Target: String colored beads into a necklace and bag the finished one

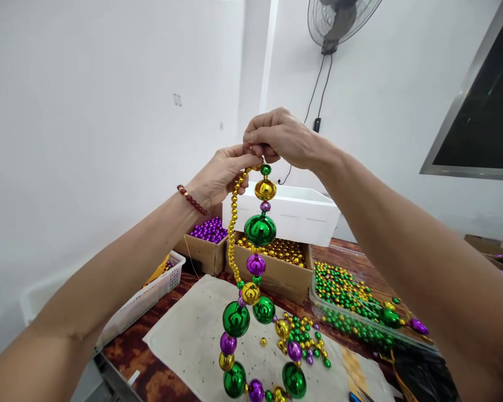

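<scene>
While your left hand (225,172) has its grip on the bead strand (260,230), your right hand (281,137) pinches narrow alongside, contents unclear.

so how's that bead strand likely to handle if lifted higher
Likely floppy, since the bead strand hangs in curves. Its smooth, glossy surfaces may feel slippery. The bulky green beads near the bottom could make it swing.
</scene>
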`<state>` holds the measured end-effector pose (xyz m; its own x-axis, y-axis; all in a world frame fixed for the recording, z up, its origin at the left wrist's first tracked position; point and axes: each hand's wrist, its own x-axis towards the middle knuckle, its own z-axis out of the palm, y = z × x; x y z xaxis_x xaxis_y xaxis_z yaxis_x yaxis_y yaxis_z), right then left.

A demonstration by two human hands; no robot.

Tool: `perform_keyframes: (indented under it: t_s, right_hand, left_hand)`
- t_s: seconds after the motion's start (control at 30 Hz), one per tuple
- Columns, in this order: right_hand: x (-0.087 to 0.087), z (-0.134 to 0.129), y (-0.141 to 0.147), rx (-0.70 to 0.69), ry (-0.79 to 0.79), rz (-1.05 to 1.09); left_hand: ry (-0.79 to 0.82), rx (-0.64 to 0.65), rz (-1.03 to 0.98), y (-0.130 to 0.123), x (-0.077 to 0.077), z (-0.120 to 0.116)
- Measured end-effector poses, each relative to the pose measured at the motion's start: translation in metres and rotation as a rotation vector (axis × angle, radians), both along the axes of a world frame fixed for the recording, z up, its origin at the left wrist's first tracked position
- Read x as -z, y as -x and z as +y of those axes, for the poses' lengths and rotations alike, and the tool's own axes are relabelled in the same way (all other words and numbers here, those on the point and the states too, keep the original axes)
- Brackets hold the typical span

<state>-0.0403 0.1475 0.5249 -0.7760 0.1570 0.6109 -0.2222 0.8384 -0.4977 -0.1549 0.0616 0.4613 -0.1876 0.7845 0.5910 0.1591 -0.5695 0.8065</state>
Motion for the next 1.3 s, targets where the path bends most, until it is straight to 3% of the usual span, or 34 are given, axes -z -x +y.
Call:
perform_keyframes:
  t_s: [0.2, 0.37, 0.6, 0.77, 0.87, 1.03, 1.1, 1.2, 1.3]
  right_hand:
    - [0.025, 0.012, 0.000, -0.025, 0.046, -0.056]
    - [0.071, 0.027, 0.003, 0.004, 0.125, -0.094]
    - [0.150, 0.039, 0.005, 0.025, 0.590, 0.043]
    - [0.212, 0.030, -0.007, 0.103, 0.904, 0.204]
    - [0.254, 0.005, -0.019, 0.131, 0.813, 0.234]
    - [0.331, -0.046, -0.025, 0.280, 0.343, 0.227]
    - [0.359, -0.056, -0.020, 0.345, 0.276, 0.247]
    - [0.389, -0.060, -0.013, 0.399, 0.266, 0.220]
    - [0.409, -0.058, -0.011, 0.510, 0.119, 0.167]
  left_hand:
    - [0.056, 0.083, -0.075, 0.001, 0.023, 0.017]
    - [0.140, 0.057, -0.075, 0.002, 0.066, 0.029]
    - [0.396, -0.106, -0.217, 0.007, 0.133, 0.037]
    - [0.434, -0.147, -0.354, 0.020, 0.179, 0.039]
    - [0.432, -0.146, -0.400, 0.027, 0.200, 0.035]
    - [0.504, -0.070, -0.411, 0.031, 0.219, 0.019]
    - [0.544, -0.006, -0.399, 0.027, 0.224, 0.009]
    - [0.637, 0.123, -0.378, 0.019, 0.234, -0.009]
    - [0.723, 0.217, -0.381, 0.012, 0.249, -0.027]
